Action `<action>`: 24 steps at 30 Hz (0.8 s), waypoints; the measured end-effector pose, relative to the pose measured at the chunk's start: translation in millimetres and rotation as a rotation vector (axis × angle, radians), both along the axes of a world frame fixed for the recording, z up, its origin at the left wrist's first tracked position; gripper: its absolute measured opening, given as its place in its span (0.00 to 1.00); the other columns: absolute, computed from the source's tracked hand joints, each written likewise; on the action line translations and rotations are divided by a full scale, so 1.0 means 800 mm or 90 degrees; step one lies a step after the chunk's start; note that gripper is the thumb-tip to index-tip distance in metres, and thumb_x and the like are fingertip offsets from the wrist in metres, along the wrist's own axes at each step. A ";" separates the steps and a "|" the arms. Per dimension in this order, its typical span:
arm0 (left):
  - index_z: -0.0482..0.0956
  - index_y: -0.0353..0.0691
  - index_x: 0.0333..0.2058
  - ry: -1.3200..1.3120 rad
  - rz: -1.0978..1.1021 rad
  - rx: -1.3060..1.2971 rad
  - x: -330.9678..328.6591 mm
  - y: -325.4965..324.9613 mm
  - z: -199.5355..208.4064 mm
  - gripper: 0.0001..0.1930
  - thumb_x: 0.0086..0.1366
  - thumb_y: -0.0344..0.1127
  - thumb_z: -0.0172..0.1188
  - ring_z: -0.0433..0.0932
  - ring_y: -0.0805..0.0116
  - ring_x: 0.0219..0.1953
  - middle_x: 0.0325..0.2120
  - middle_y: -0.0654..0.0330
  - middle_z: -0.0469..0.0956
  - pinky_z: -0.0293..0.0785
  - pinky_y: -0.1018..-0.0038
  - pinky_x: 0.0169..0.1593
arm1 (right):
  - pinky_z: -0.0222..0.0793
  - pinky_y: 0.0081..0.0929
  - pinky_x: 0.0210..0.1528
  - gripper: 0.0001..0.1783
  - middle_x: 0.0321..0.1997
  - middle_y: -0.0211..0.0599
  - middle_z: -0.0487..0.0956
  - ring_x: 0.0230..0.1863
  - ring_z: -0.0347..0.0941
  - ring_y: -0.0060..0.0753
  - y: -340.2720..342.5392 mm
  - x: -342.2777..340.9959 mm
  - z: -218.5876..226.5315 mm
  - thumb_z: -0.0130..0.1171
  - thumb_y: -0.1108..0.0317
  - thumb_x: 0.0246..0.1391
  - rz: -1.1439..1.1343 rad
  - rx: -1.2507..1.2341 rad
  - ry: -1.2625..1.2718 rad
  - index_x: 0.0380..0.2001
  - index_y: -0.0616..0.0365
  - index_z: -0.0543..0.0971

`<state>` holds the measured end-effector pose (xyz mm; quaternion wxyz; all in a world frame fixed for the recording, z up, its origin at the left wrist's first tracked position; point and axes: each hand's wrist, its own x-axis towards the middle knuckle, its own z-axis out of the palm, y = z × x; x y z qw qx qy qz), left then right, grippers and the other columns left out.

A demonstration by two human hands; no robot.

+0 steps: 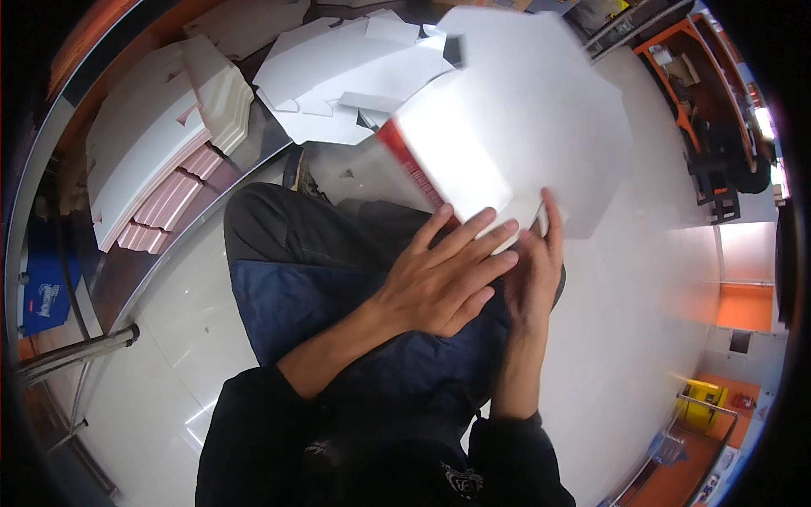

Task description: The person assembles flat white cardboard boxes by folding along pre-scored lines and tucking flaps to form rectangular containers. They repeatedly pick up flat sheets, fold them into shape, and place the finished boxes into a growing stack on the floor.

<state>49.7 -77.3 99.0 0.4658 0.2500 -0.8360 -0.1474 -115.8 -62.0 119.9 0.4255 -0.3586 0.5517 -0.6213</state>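
Note:
A white cardboard box [460, 144], partly folded and with a red printed side, tilts above my lap, blurred along its far edges. My left hand [443, 275] lies across its near edge with fingers stretched and spread, the fingertips touching the card. At the near right corner, my right hand [534, 270] pinches a raised flap of the box, its index finger pointing up along the flap. The palm sides of both hands are largely hidden.
Flat white box blanks [334, 76] lie on a low surface ahead, beside a thick stack of blanks [160, 127] at the left. A metal table leg [84, 355] stands at the left. Orange shelving [676, 76] is at the far right, over a glossy tiled floor [625, 338].

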 end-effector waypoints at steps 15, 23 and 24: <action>0.74 0.37 0.46 0.151 0.196 0.527 0.078 -0.110 -0.114 0.11 0.64 0.26 0.52 0.80 0.57 0.39 0.37 0.52 0.80 0.75 0.67 0.42 | 0.67 0.35 0.58 0.35 0.58 0.60 0.70 0.59 0.69 0.49 -0.265 -0.293 -0.053 0.56 0.71 0.48 -0.137 0.137 0.860 0.61 0.71 0.63; 0.78 0.38 0.39 0.067 0.203 0.373 0.071 -0.124 -0.120 0.08 0.63 0.28 0.54 0.77 0.49 0.42 0.38 0.50 0.79 0.73 0.62 0.46 | 0.71 0.39 0.52 0.31 0.52 0.65 0.75 0.49 0.77 0.58 -0.186 -0.176 0.006 0.59 0.60 0.53 -0.160 0.190 0.878 0.57 0.67 0.70; 0.78 0.38 0.39 0.041 0.210 0.330 0.071 -0.135 -0.115 0.08 0.63 0.29 0.55 0.77 0.50 0.43 0.38 0.50 0.79 0.73 0.62 0.47 | 0.72 0.39 0.51 0.29 0.51 0.64 0.75 0.47 0.78 0.57 -0.173 -0.162 0.007 0.59 0.60 0.54 -0.162 0.175 0.882 0.57 0.66 0.70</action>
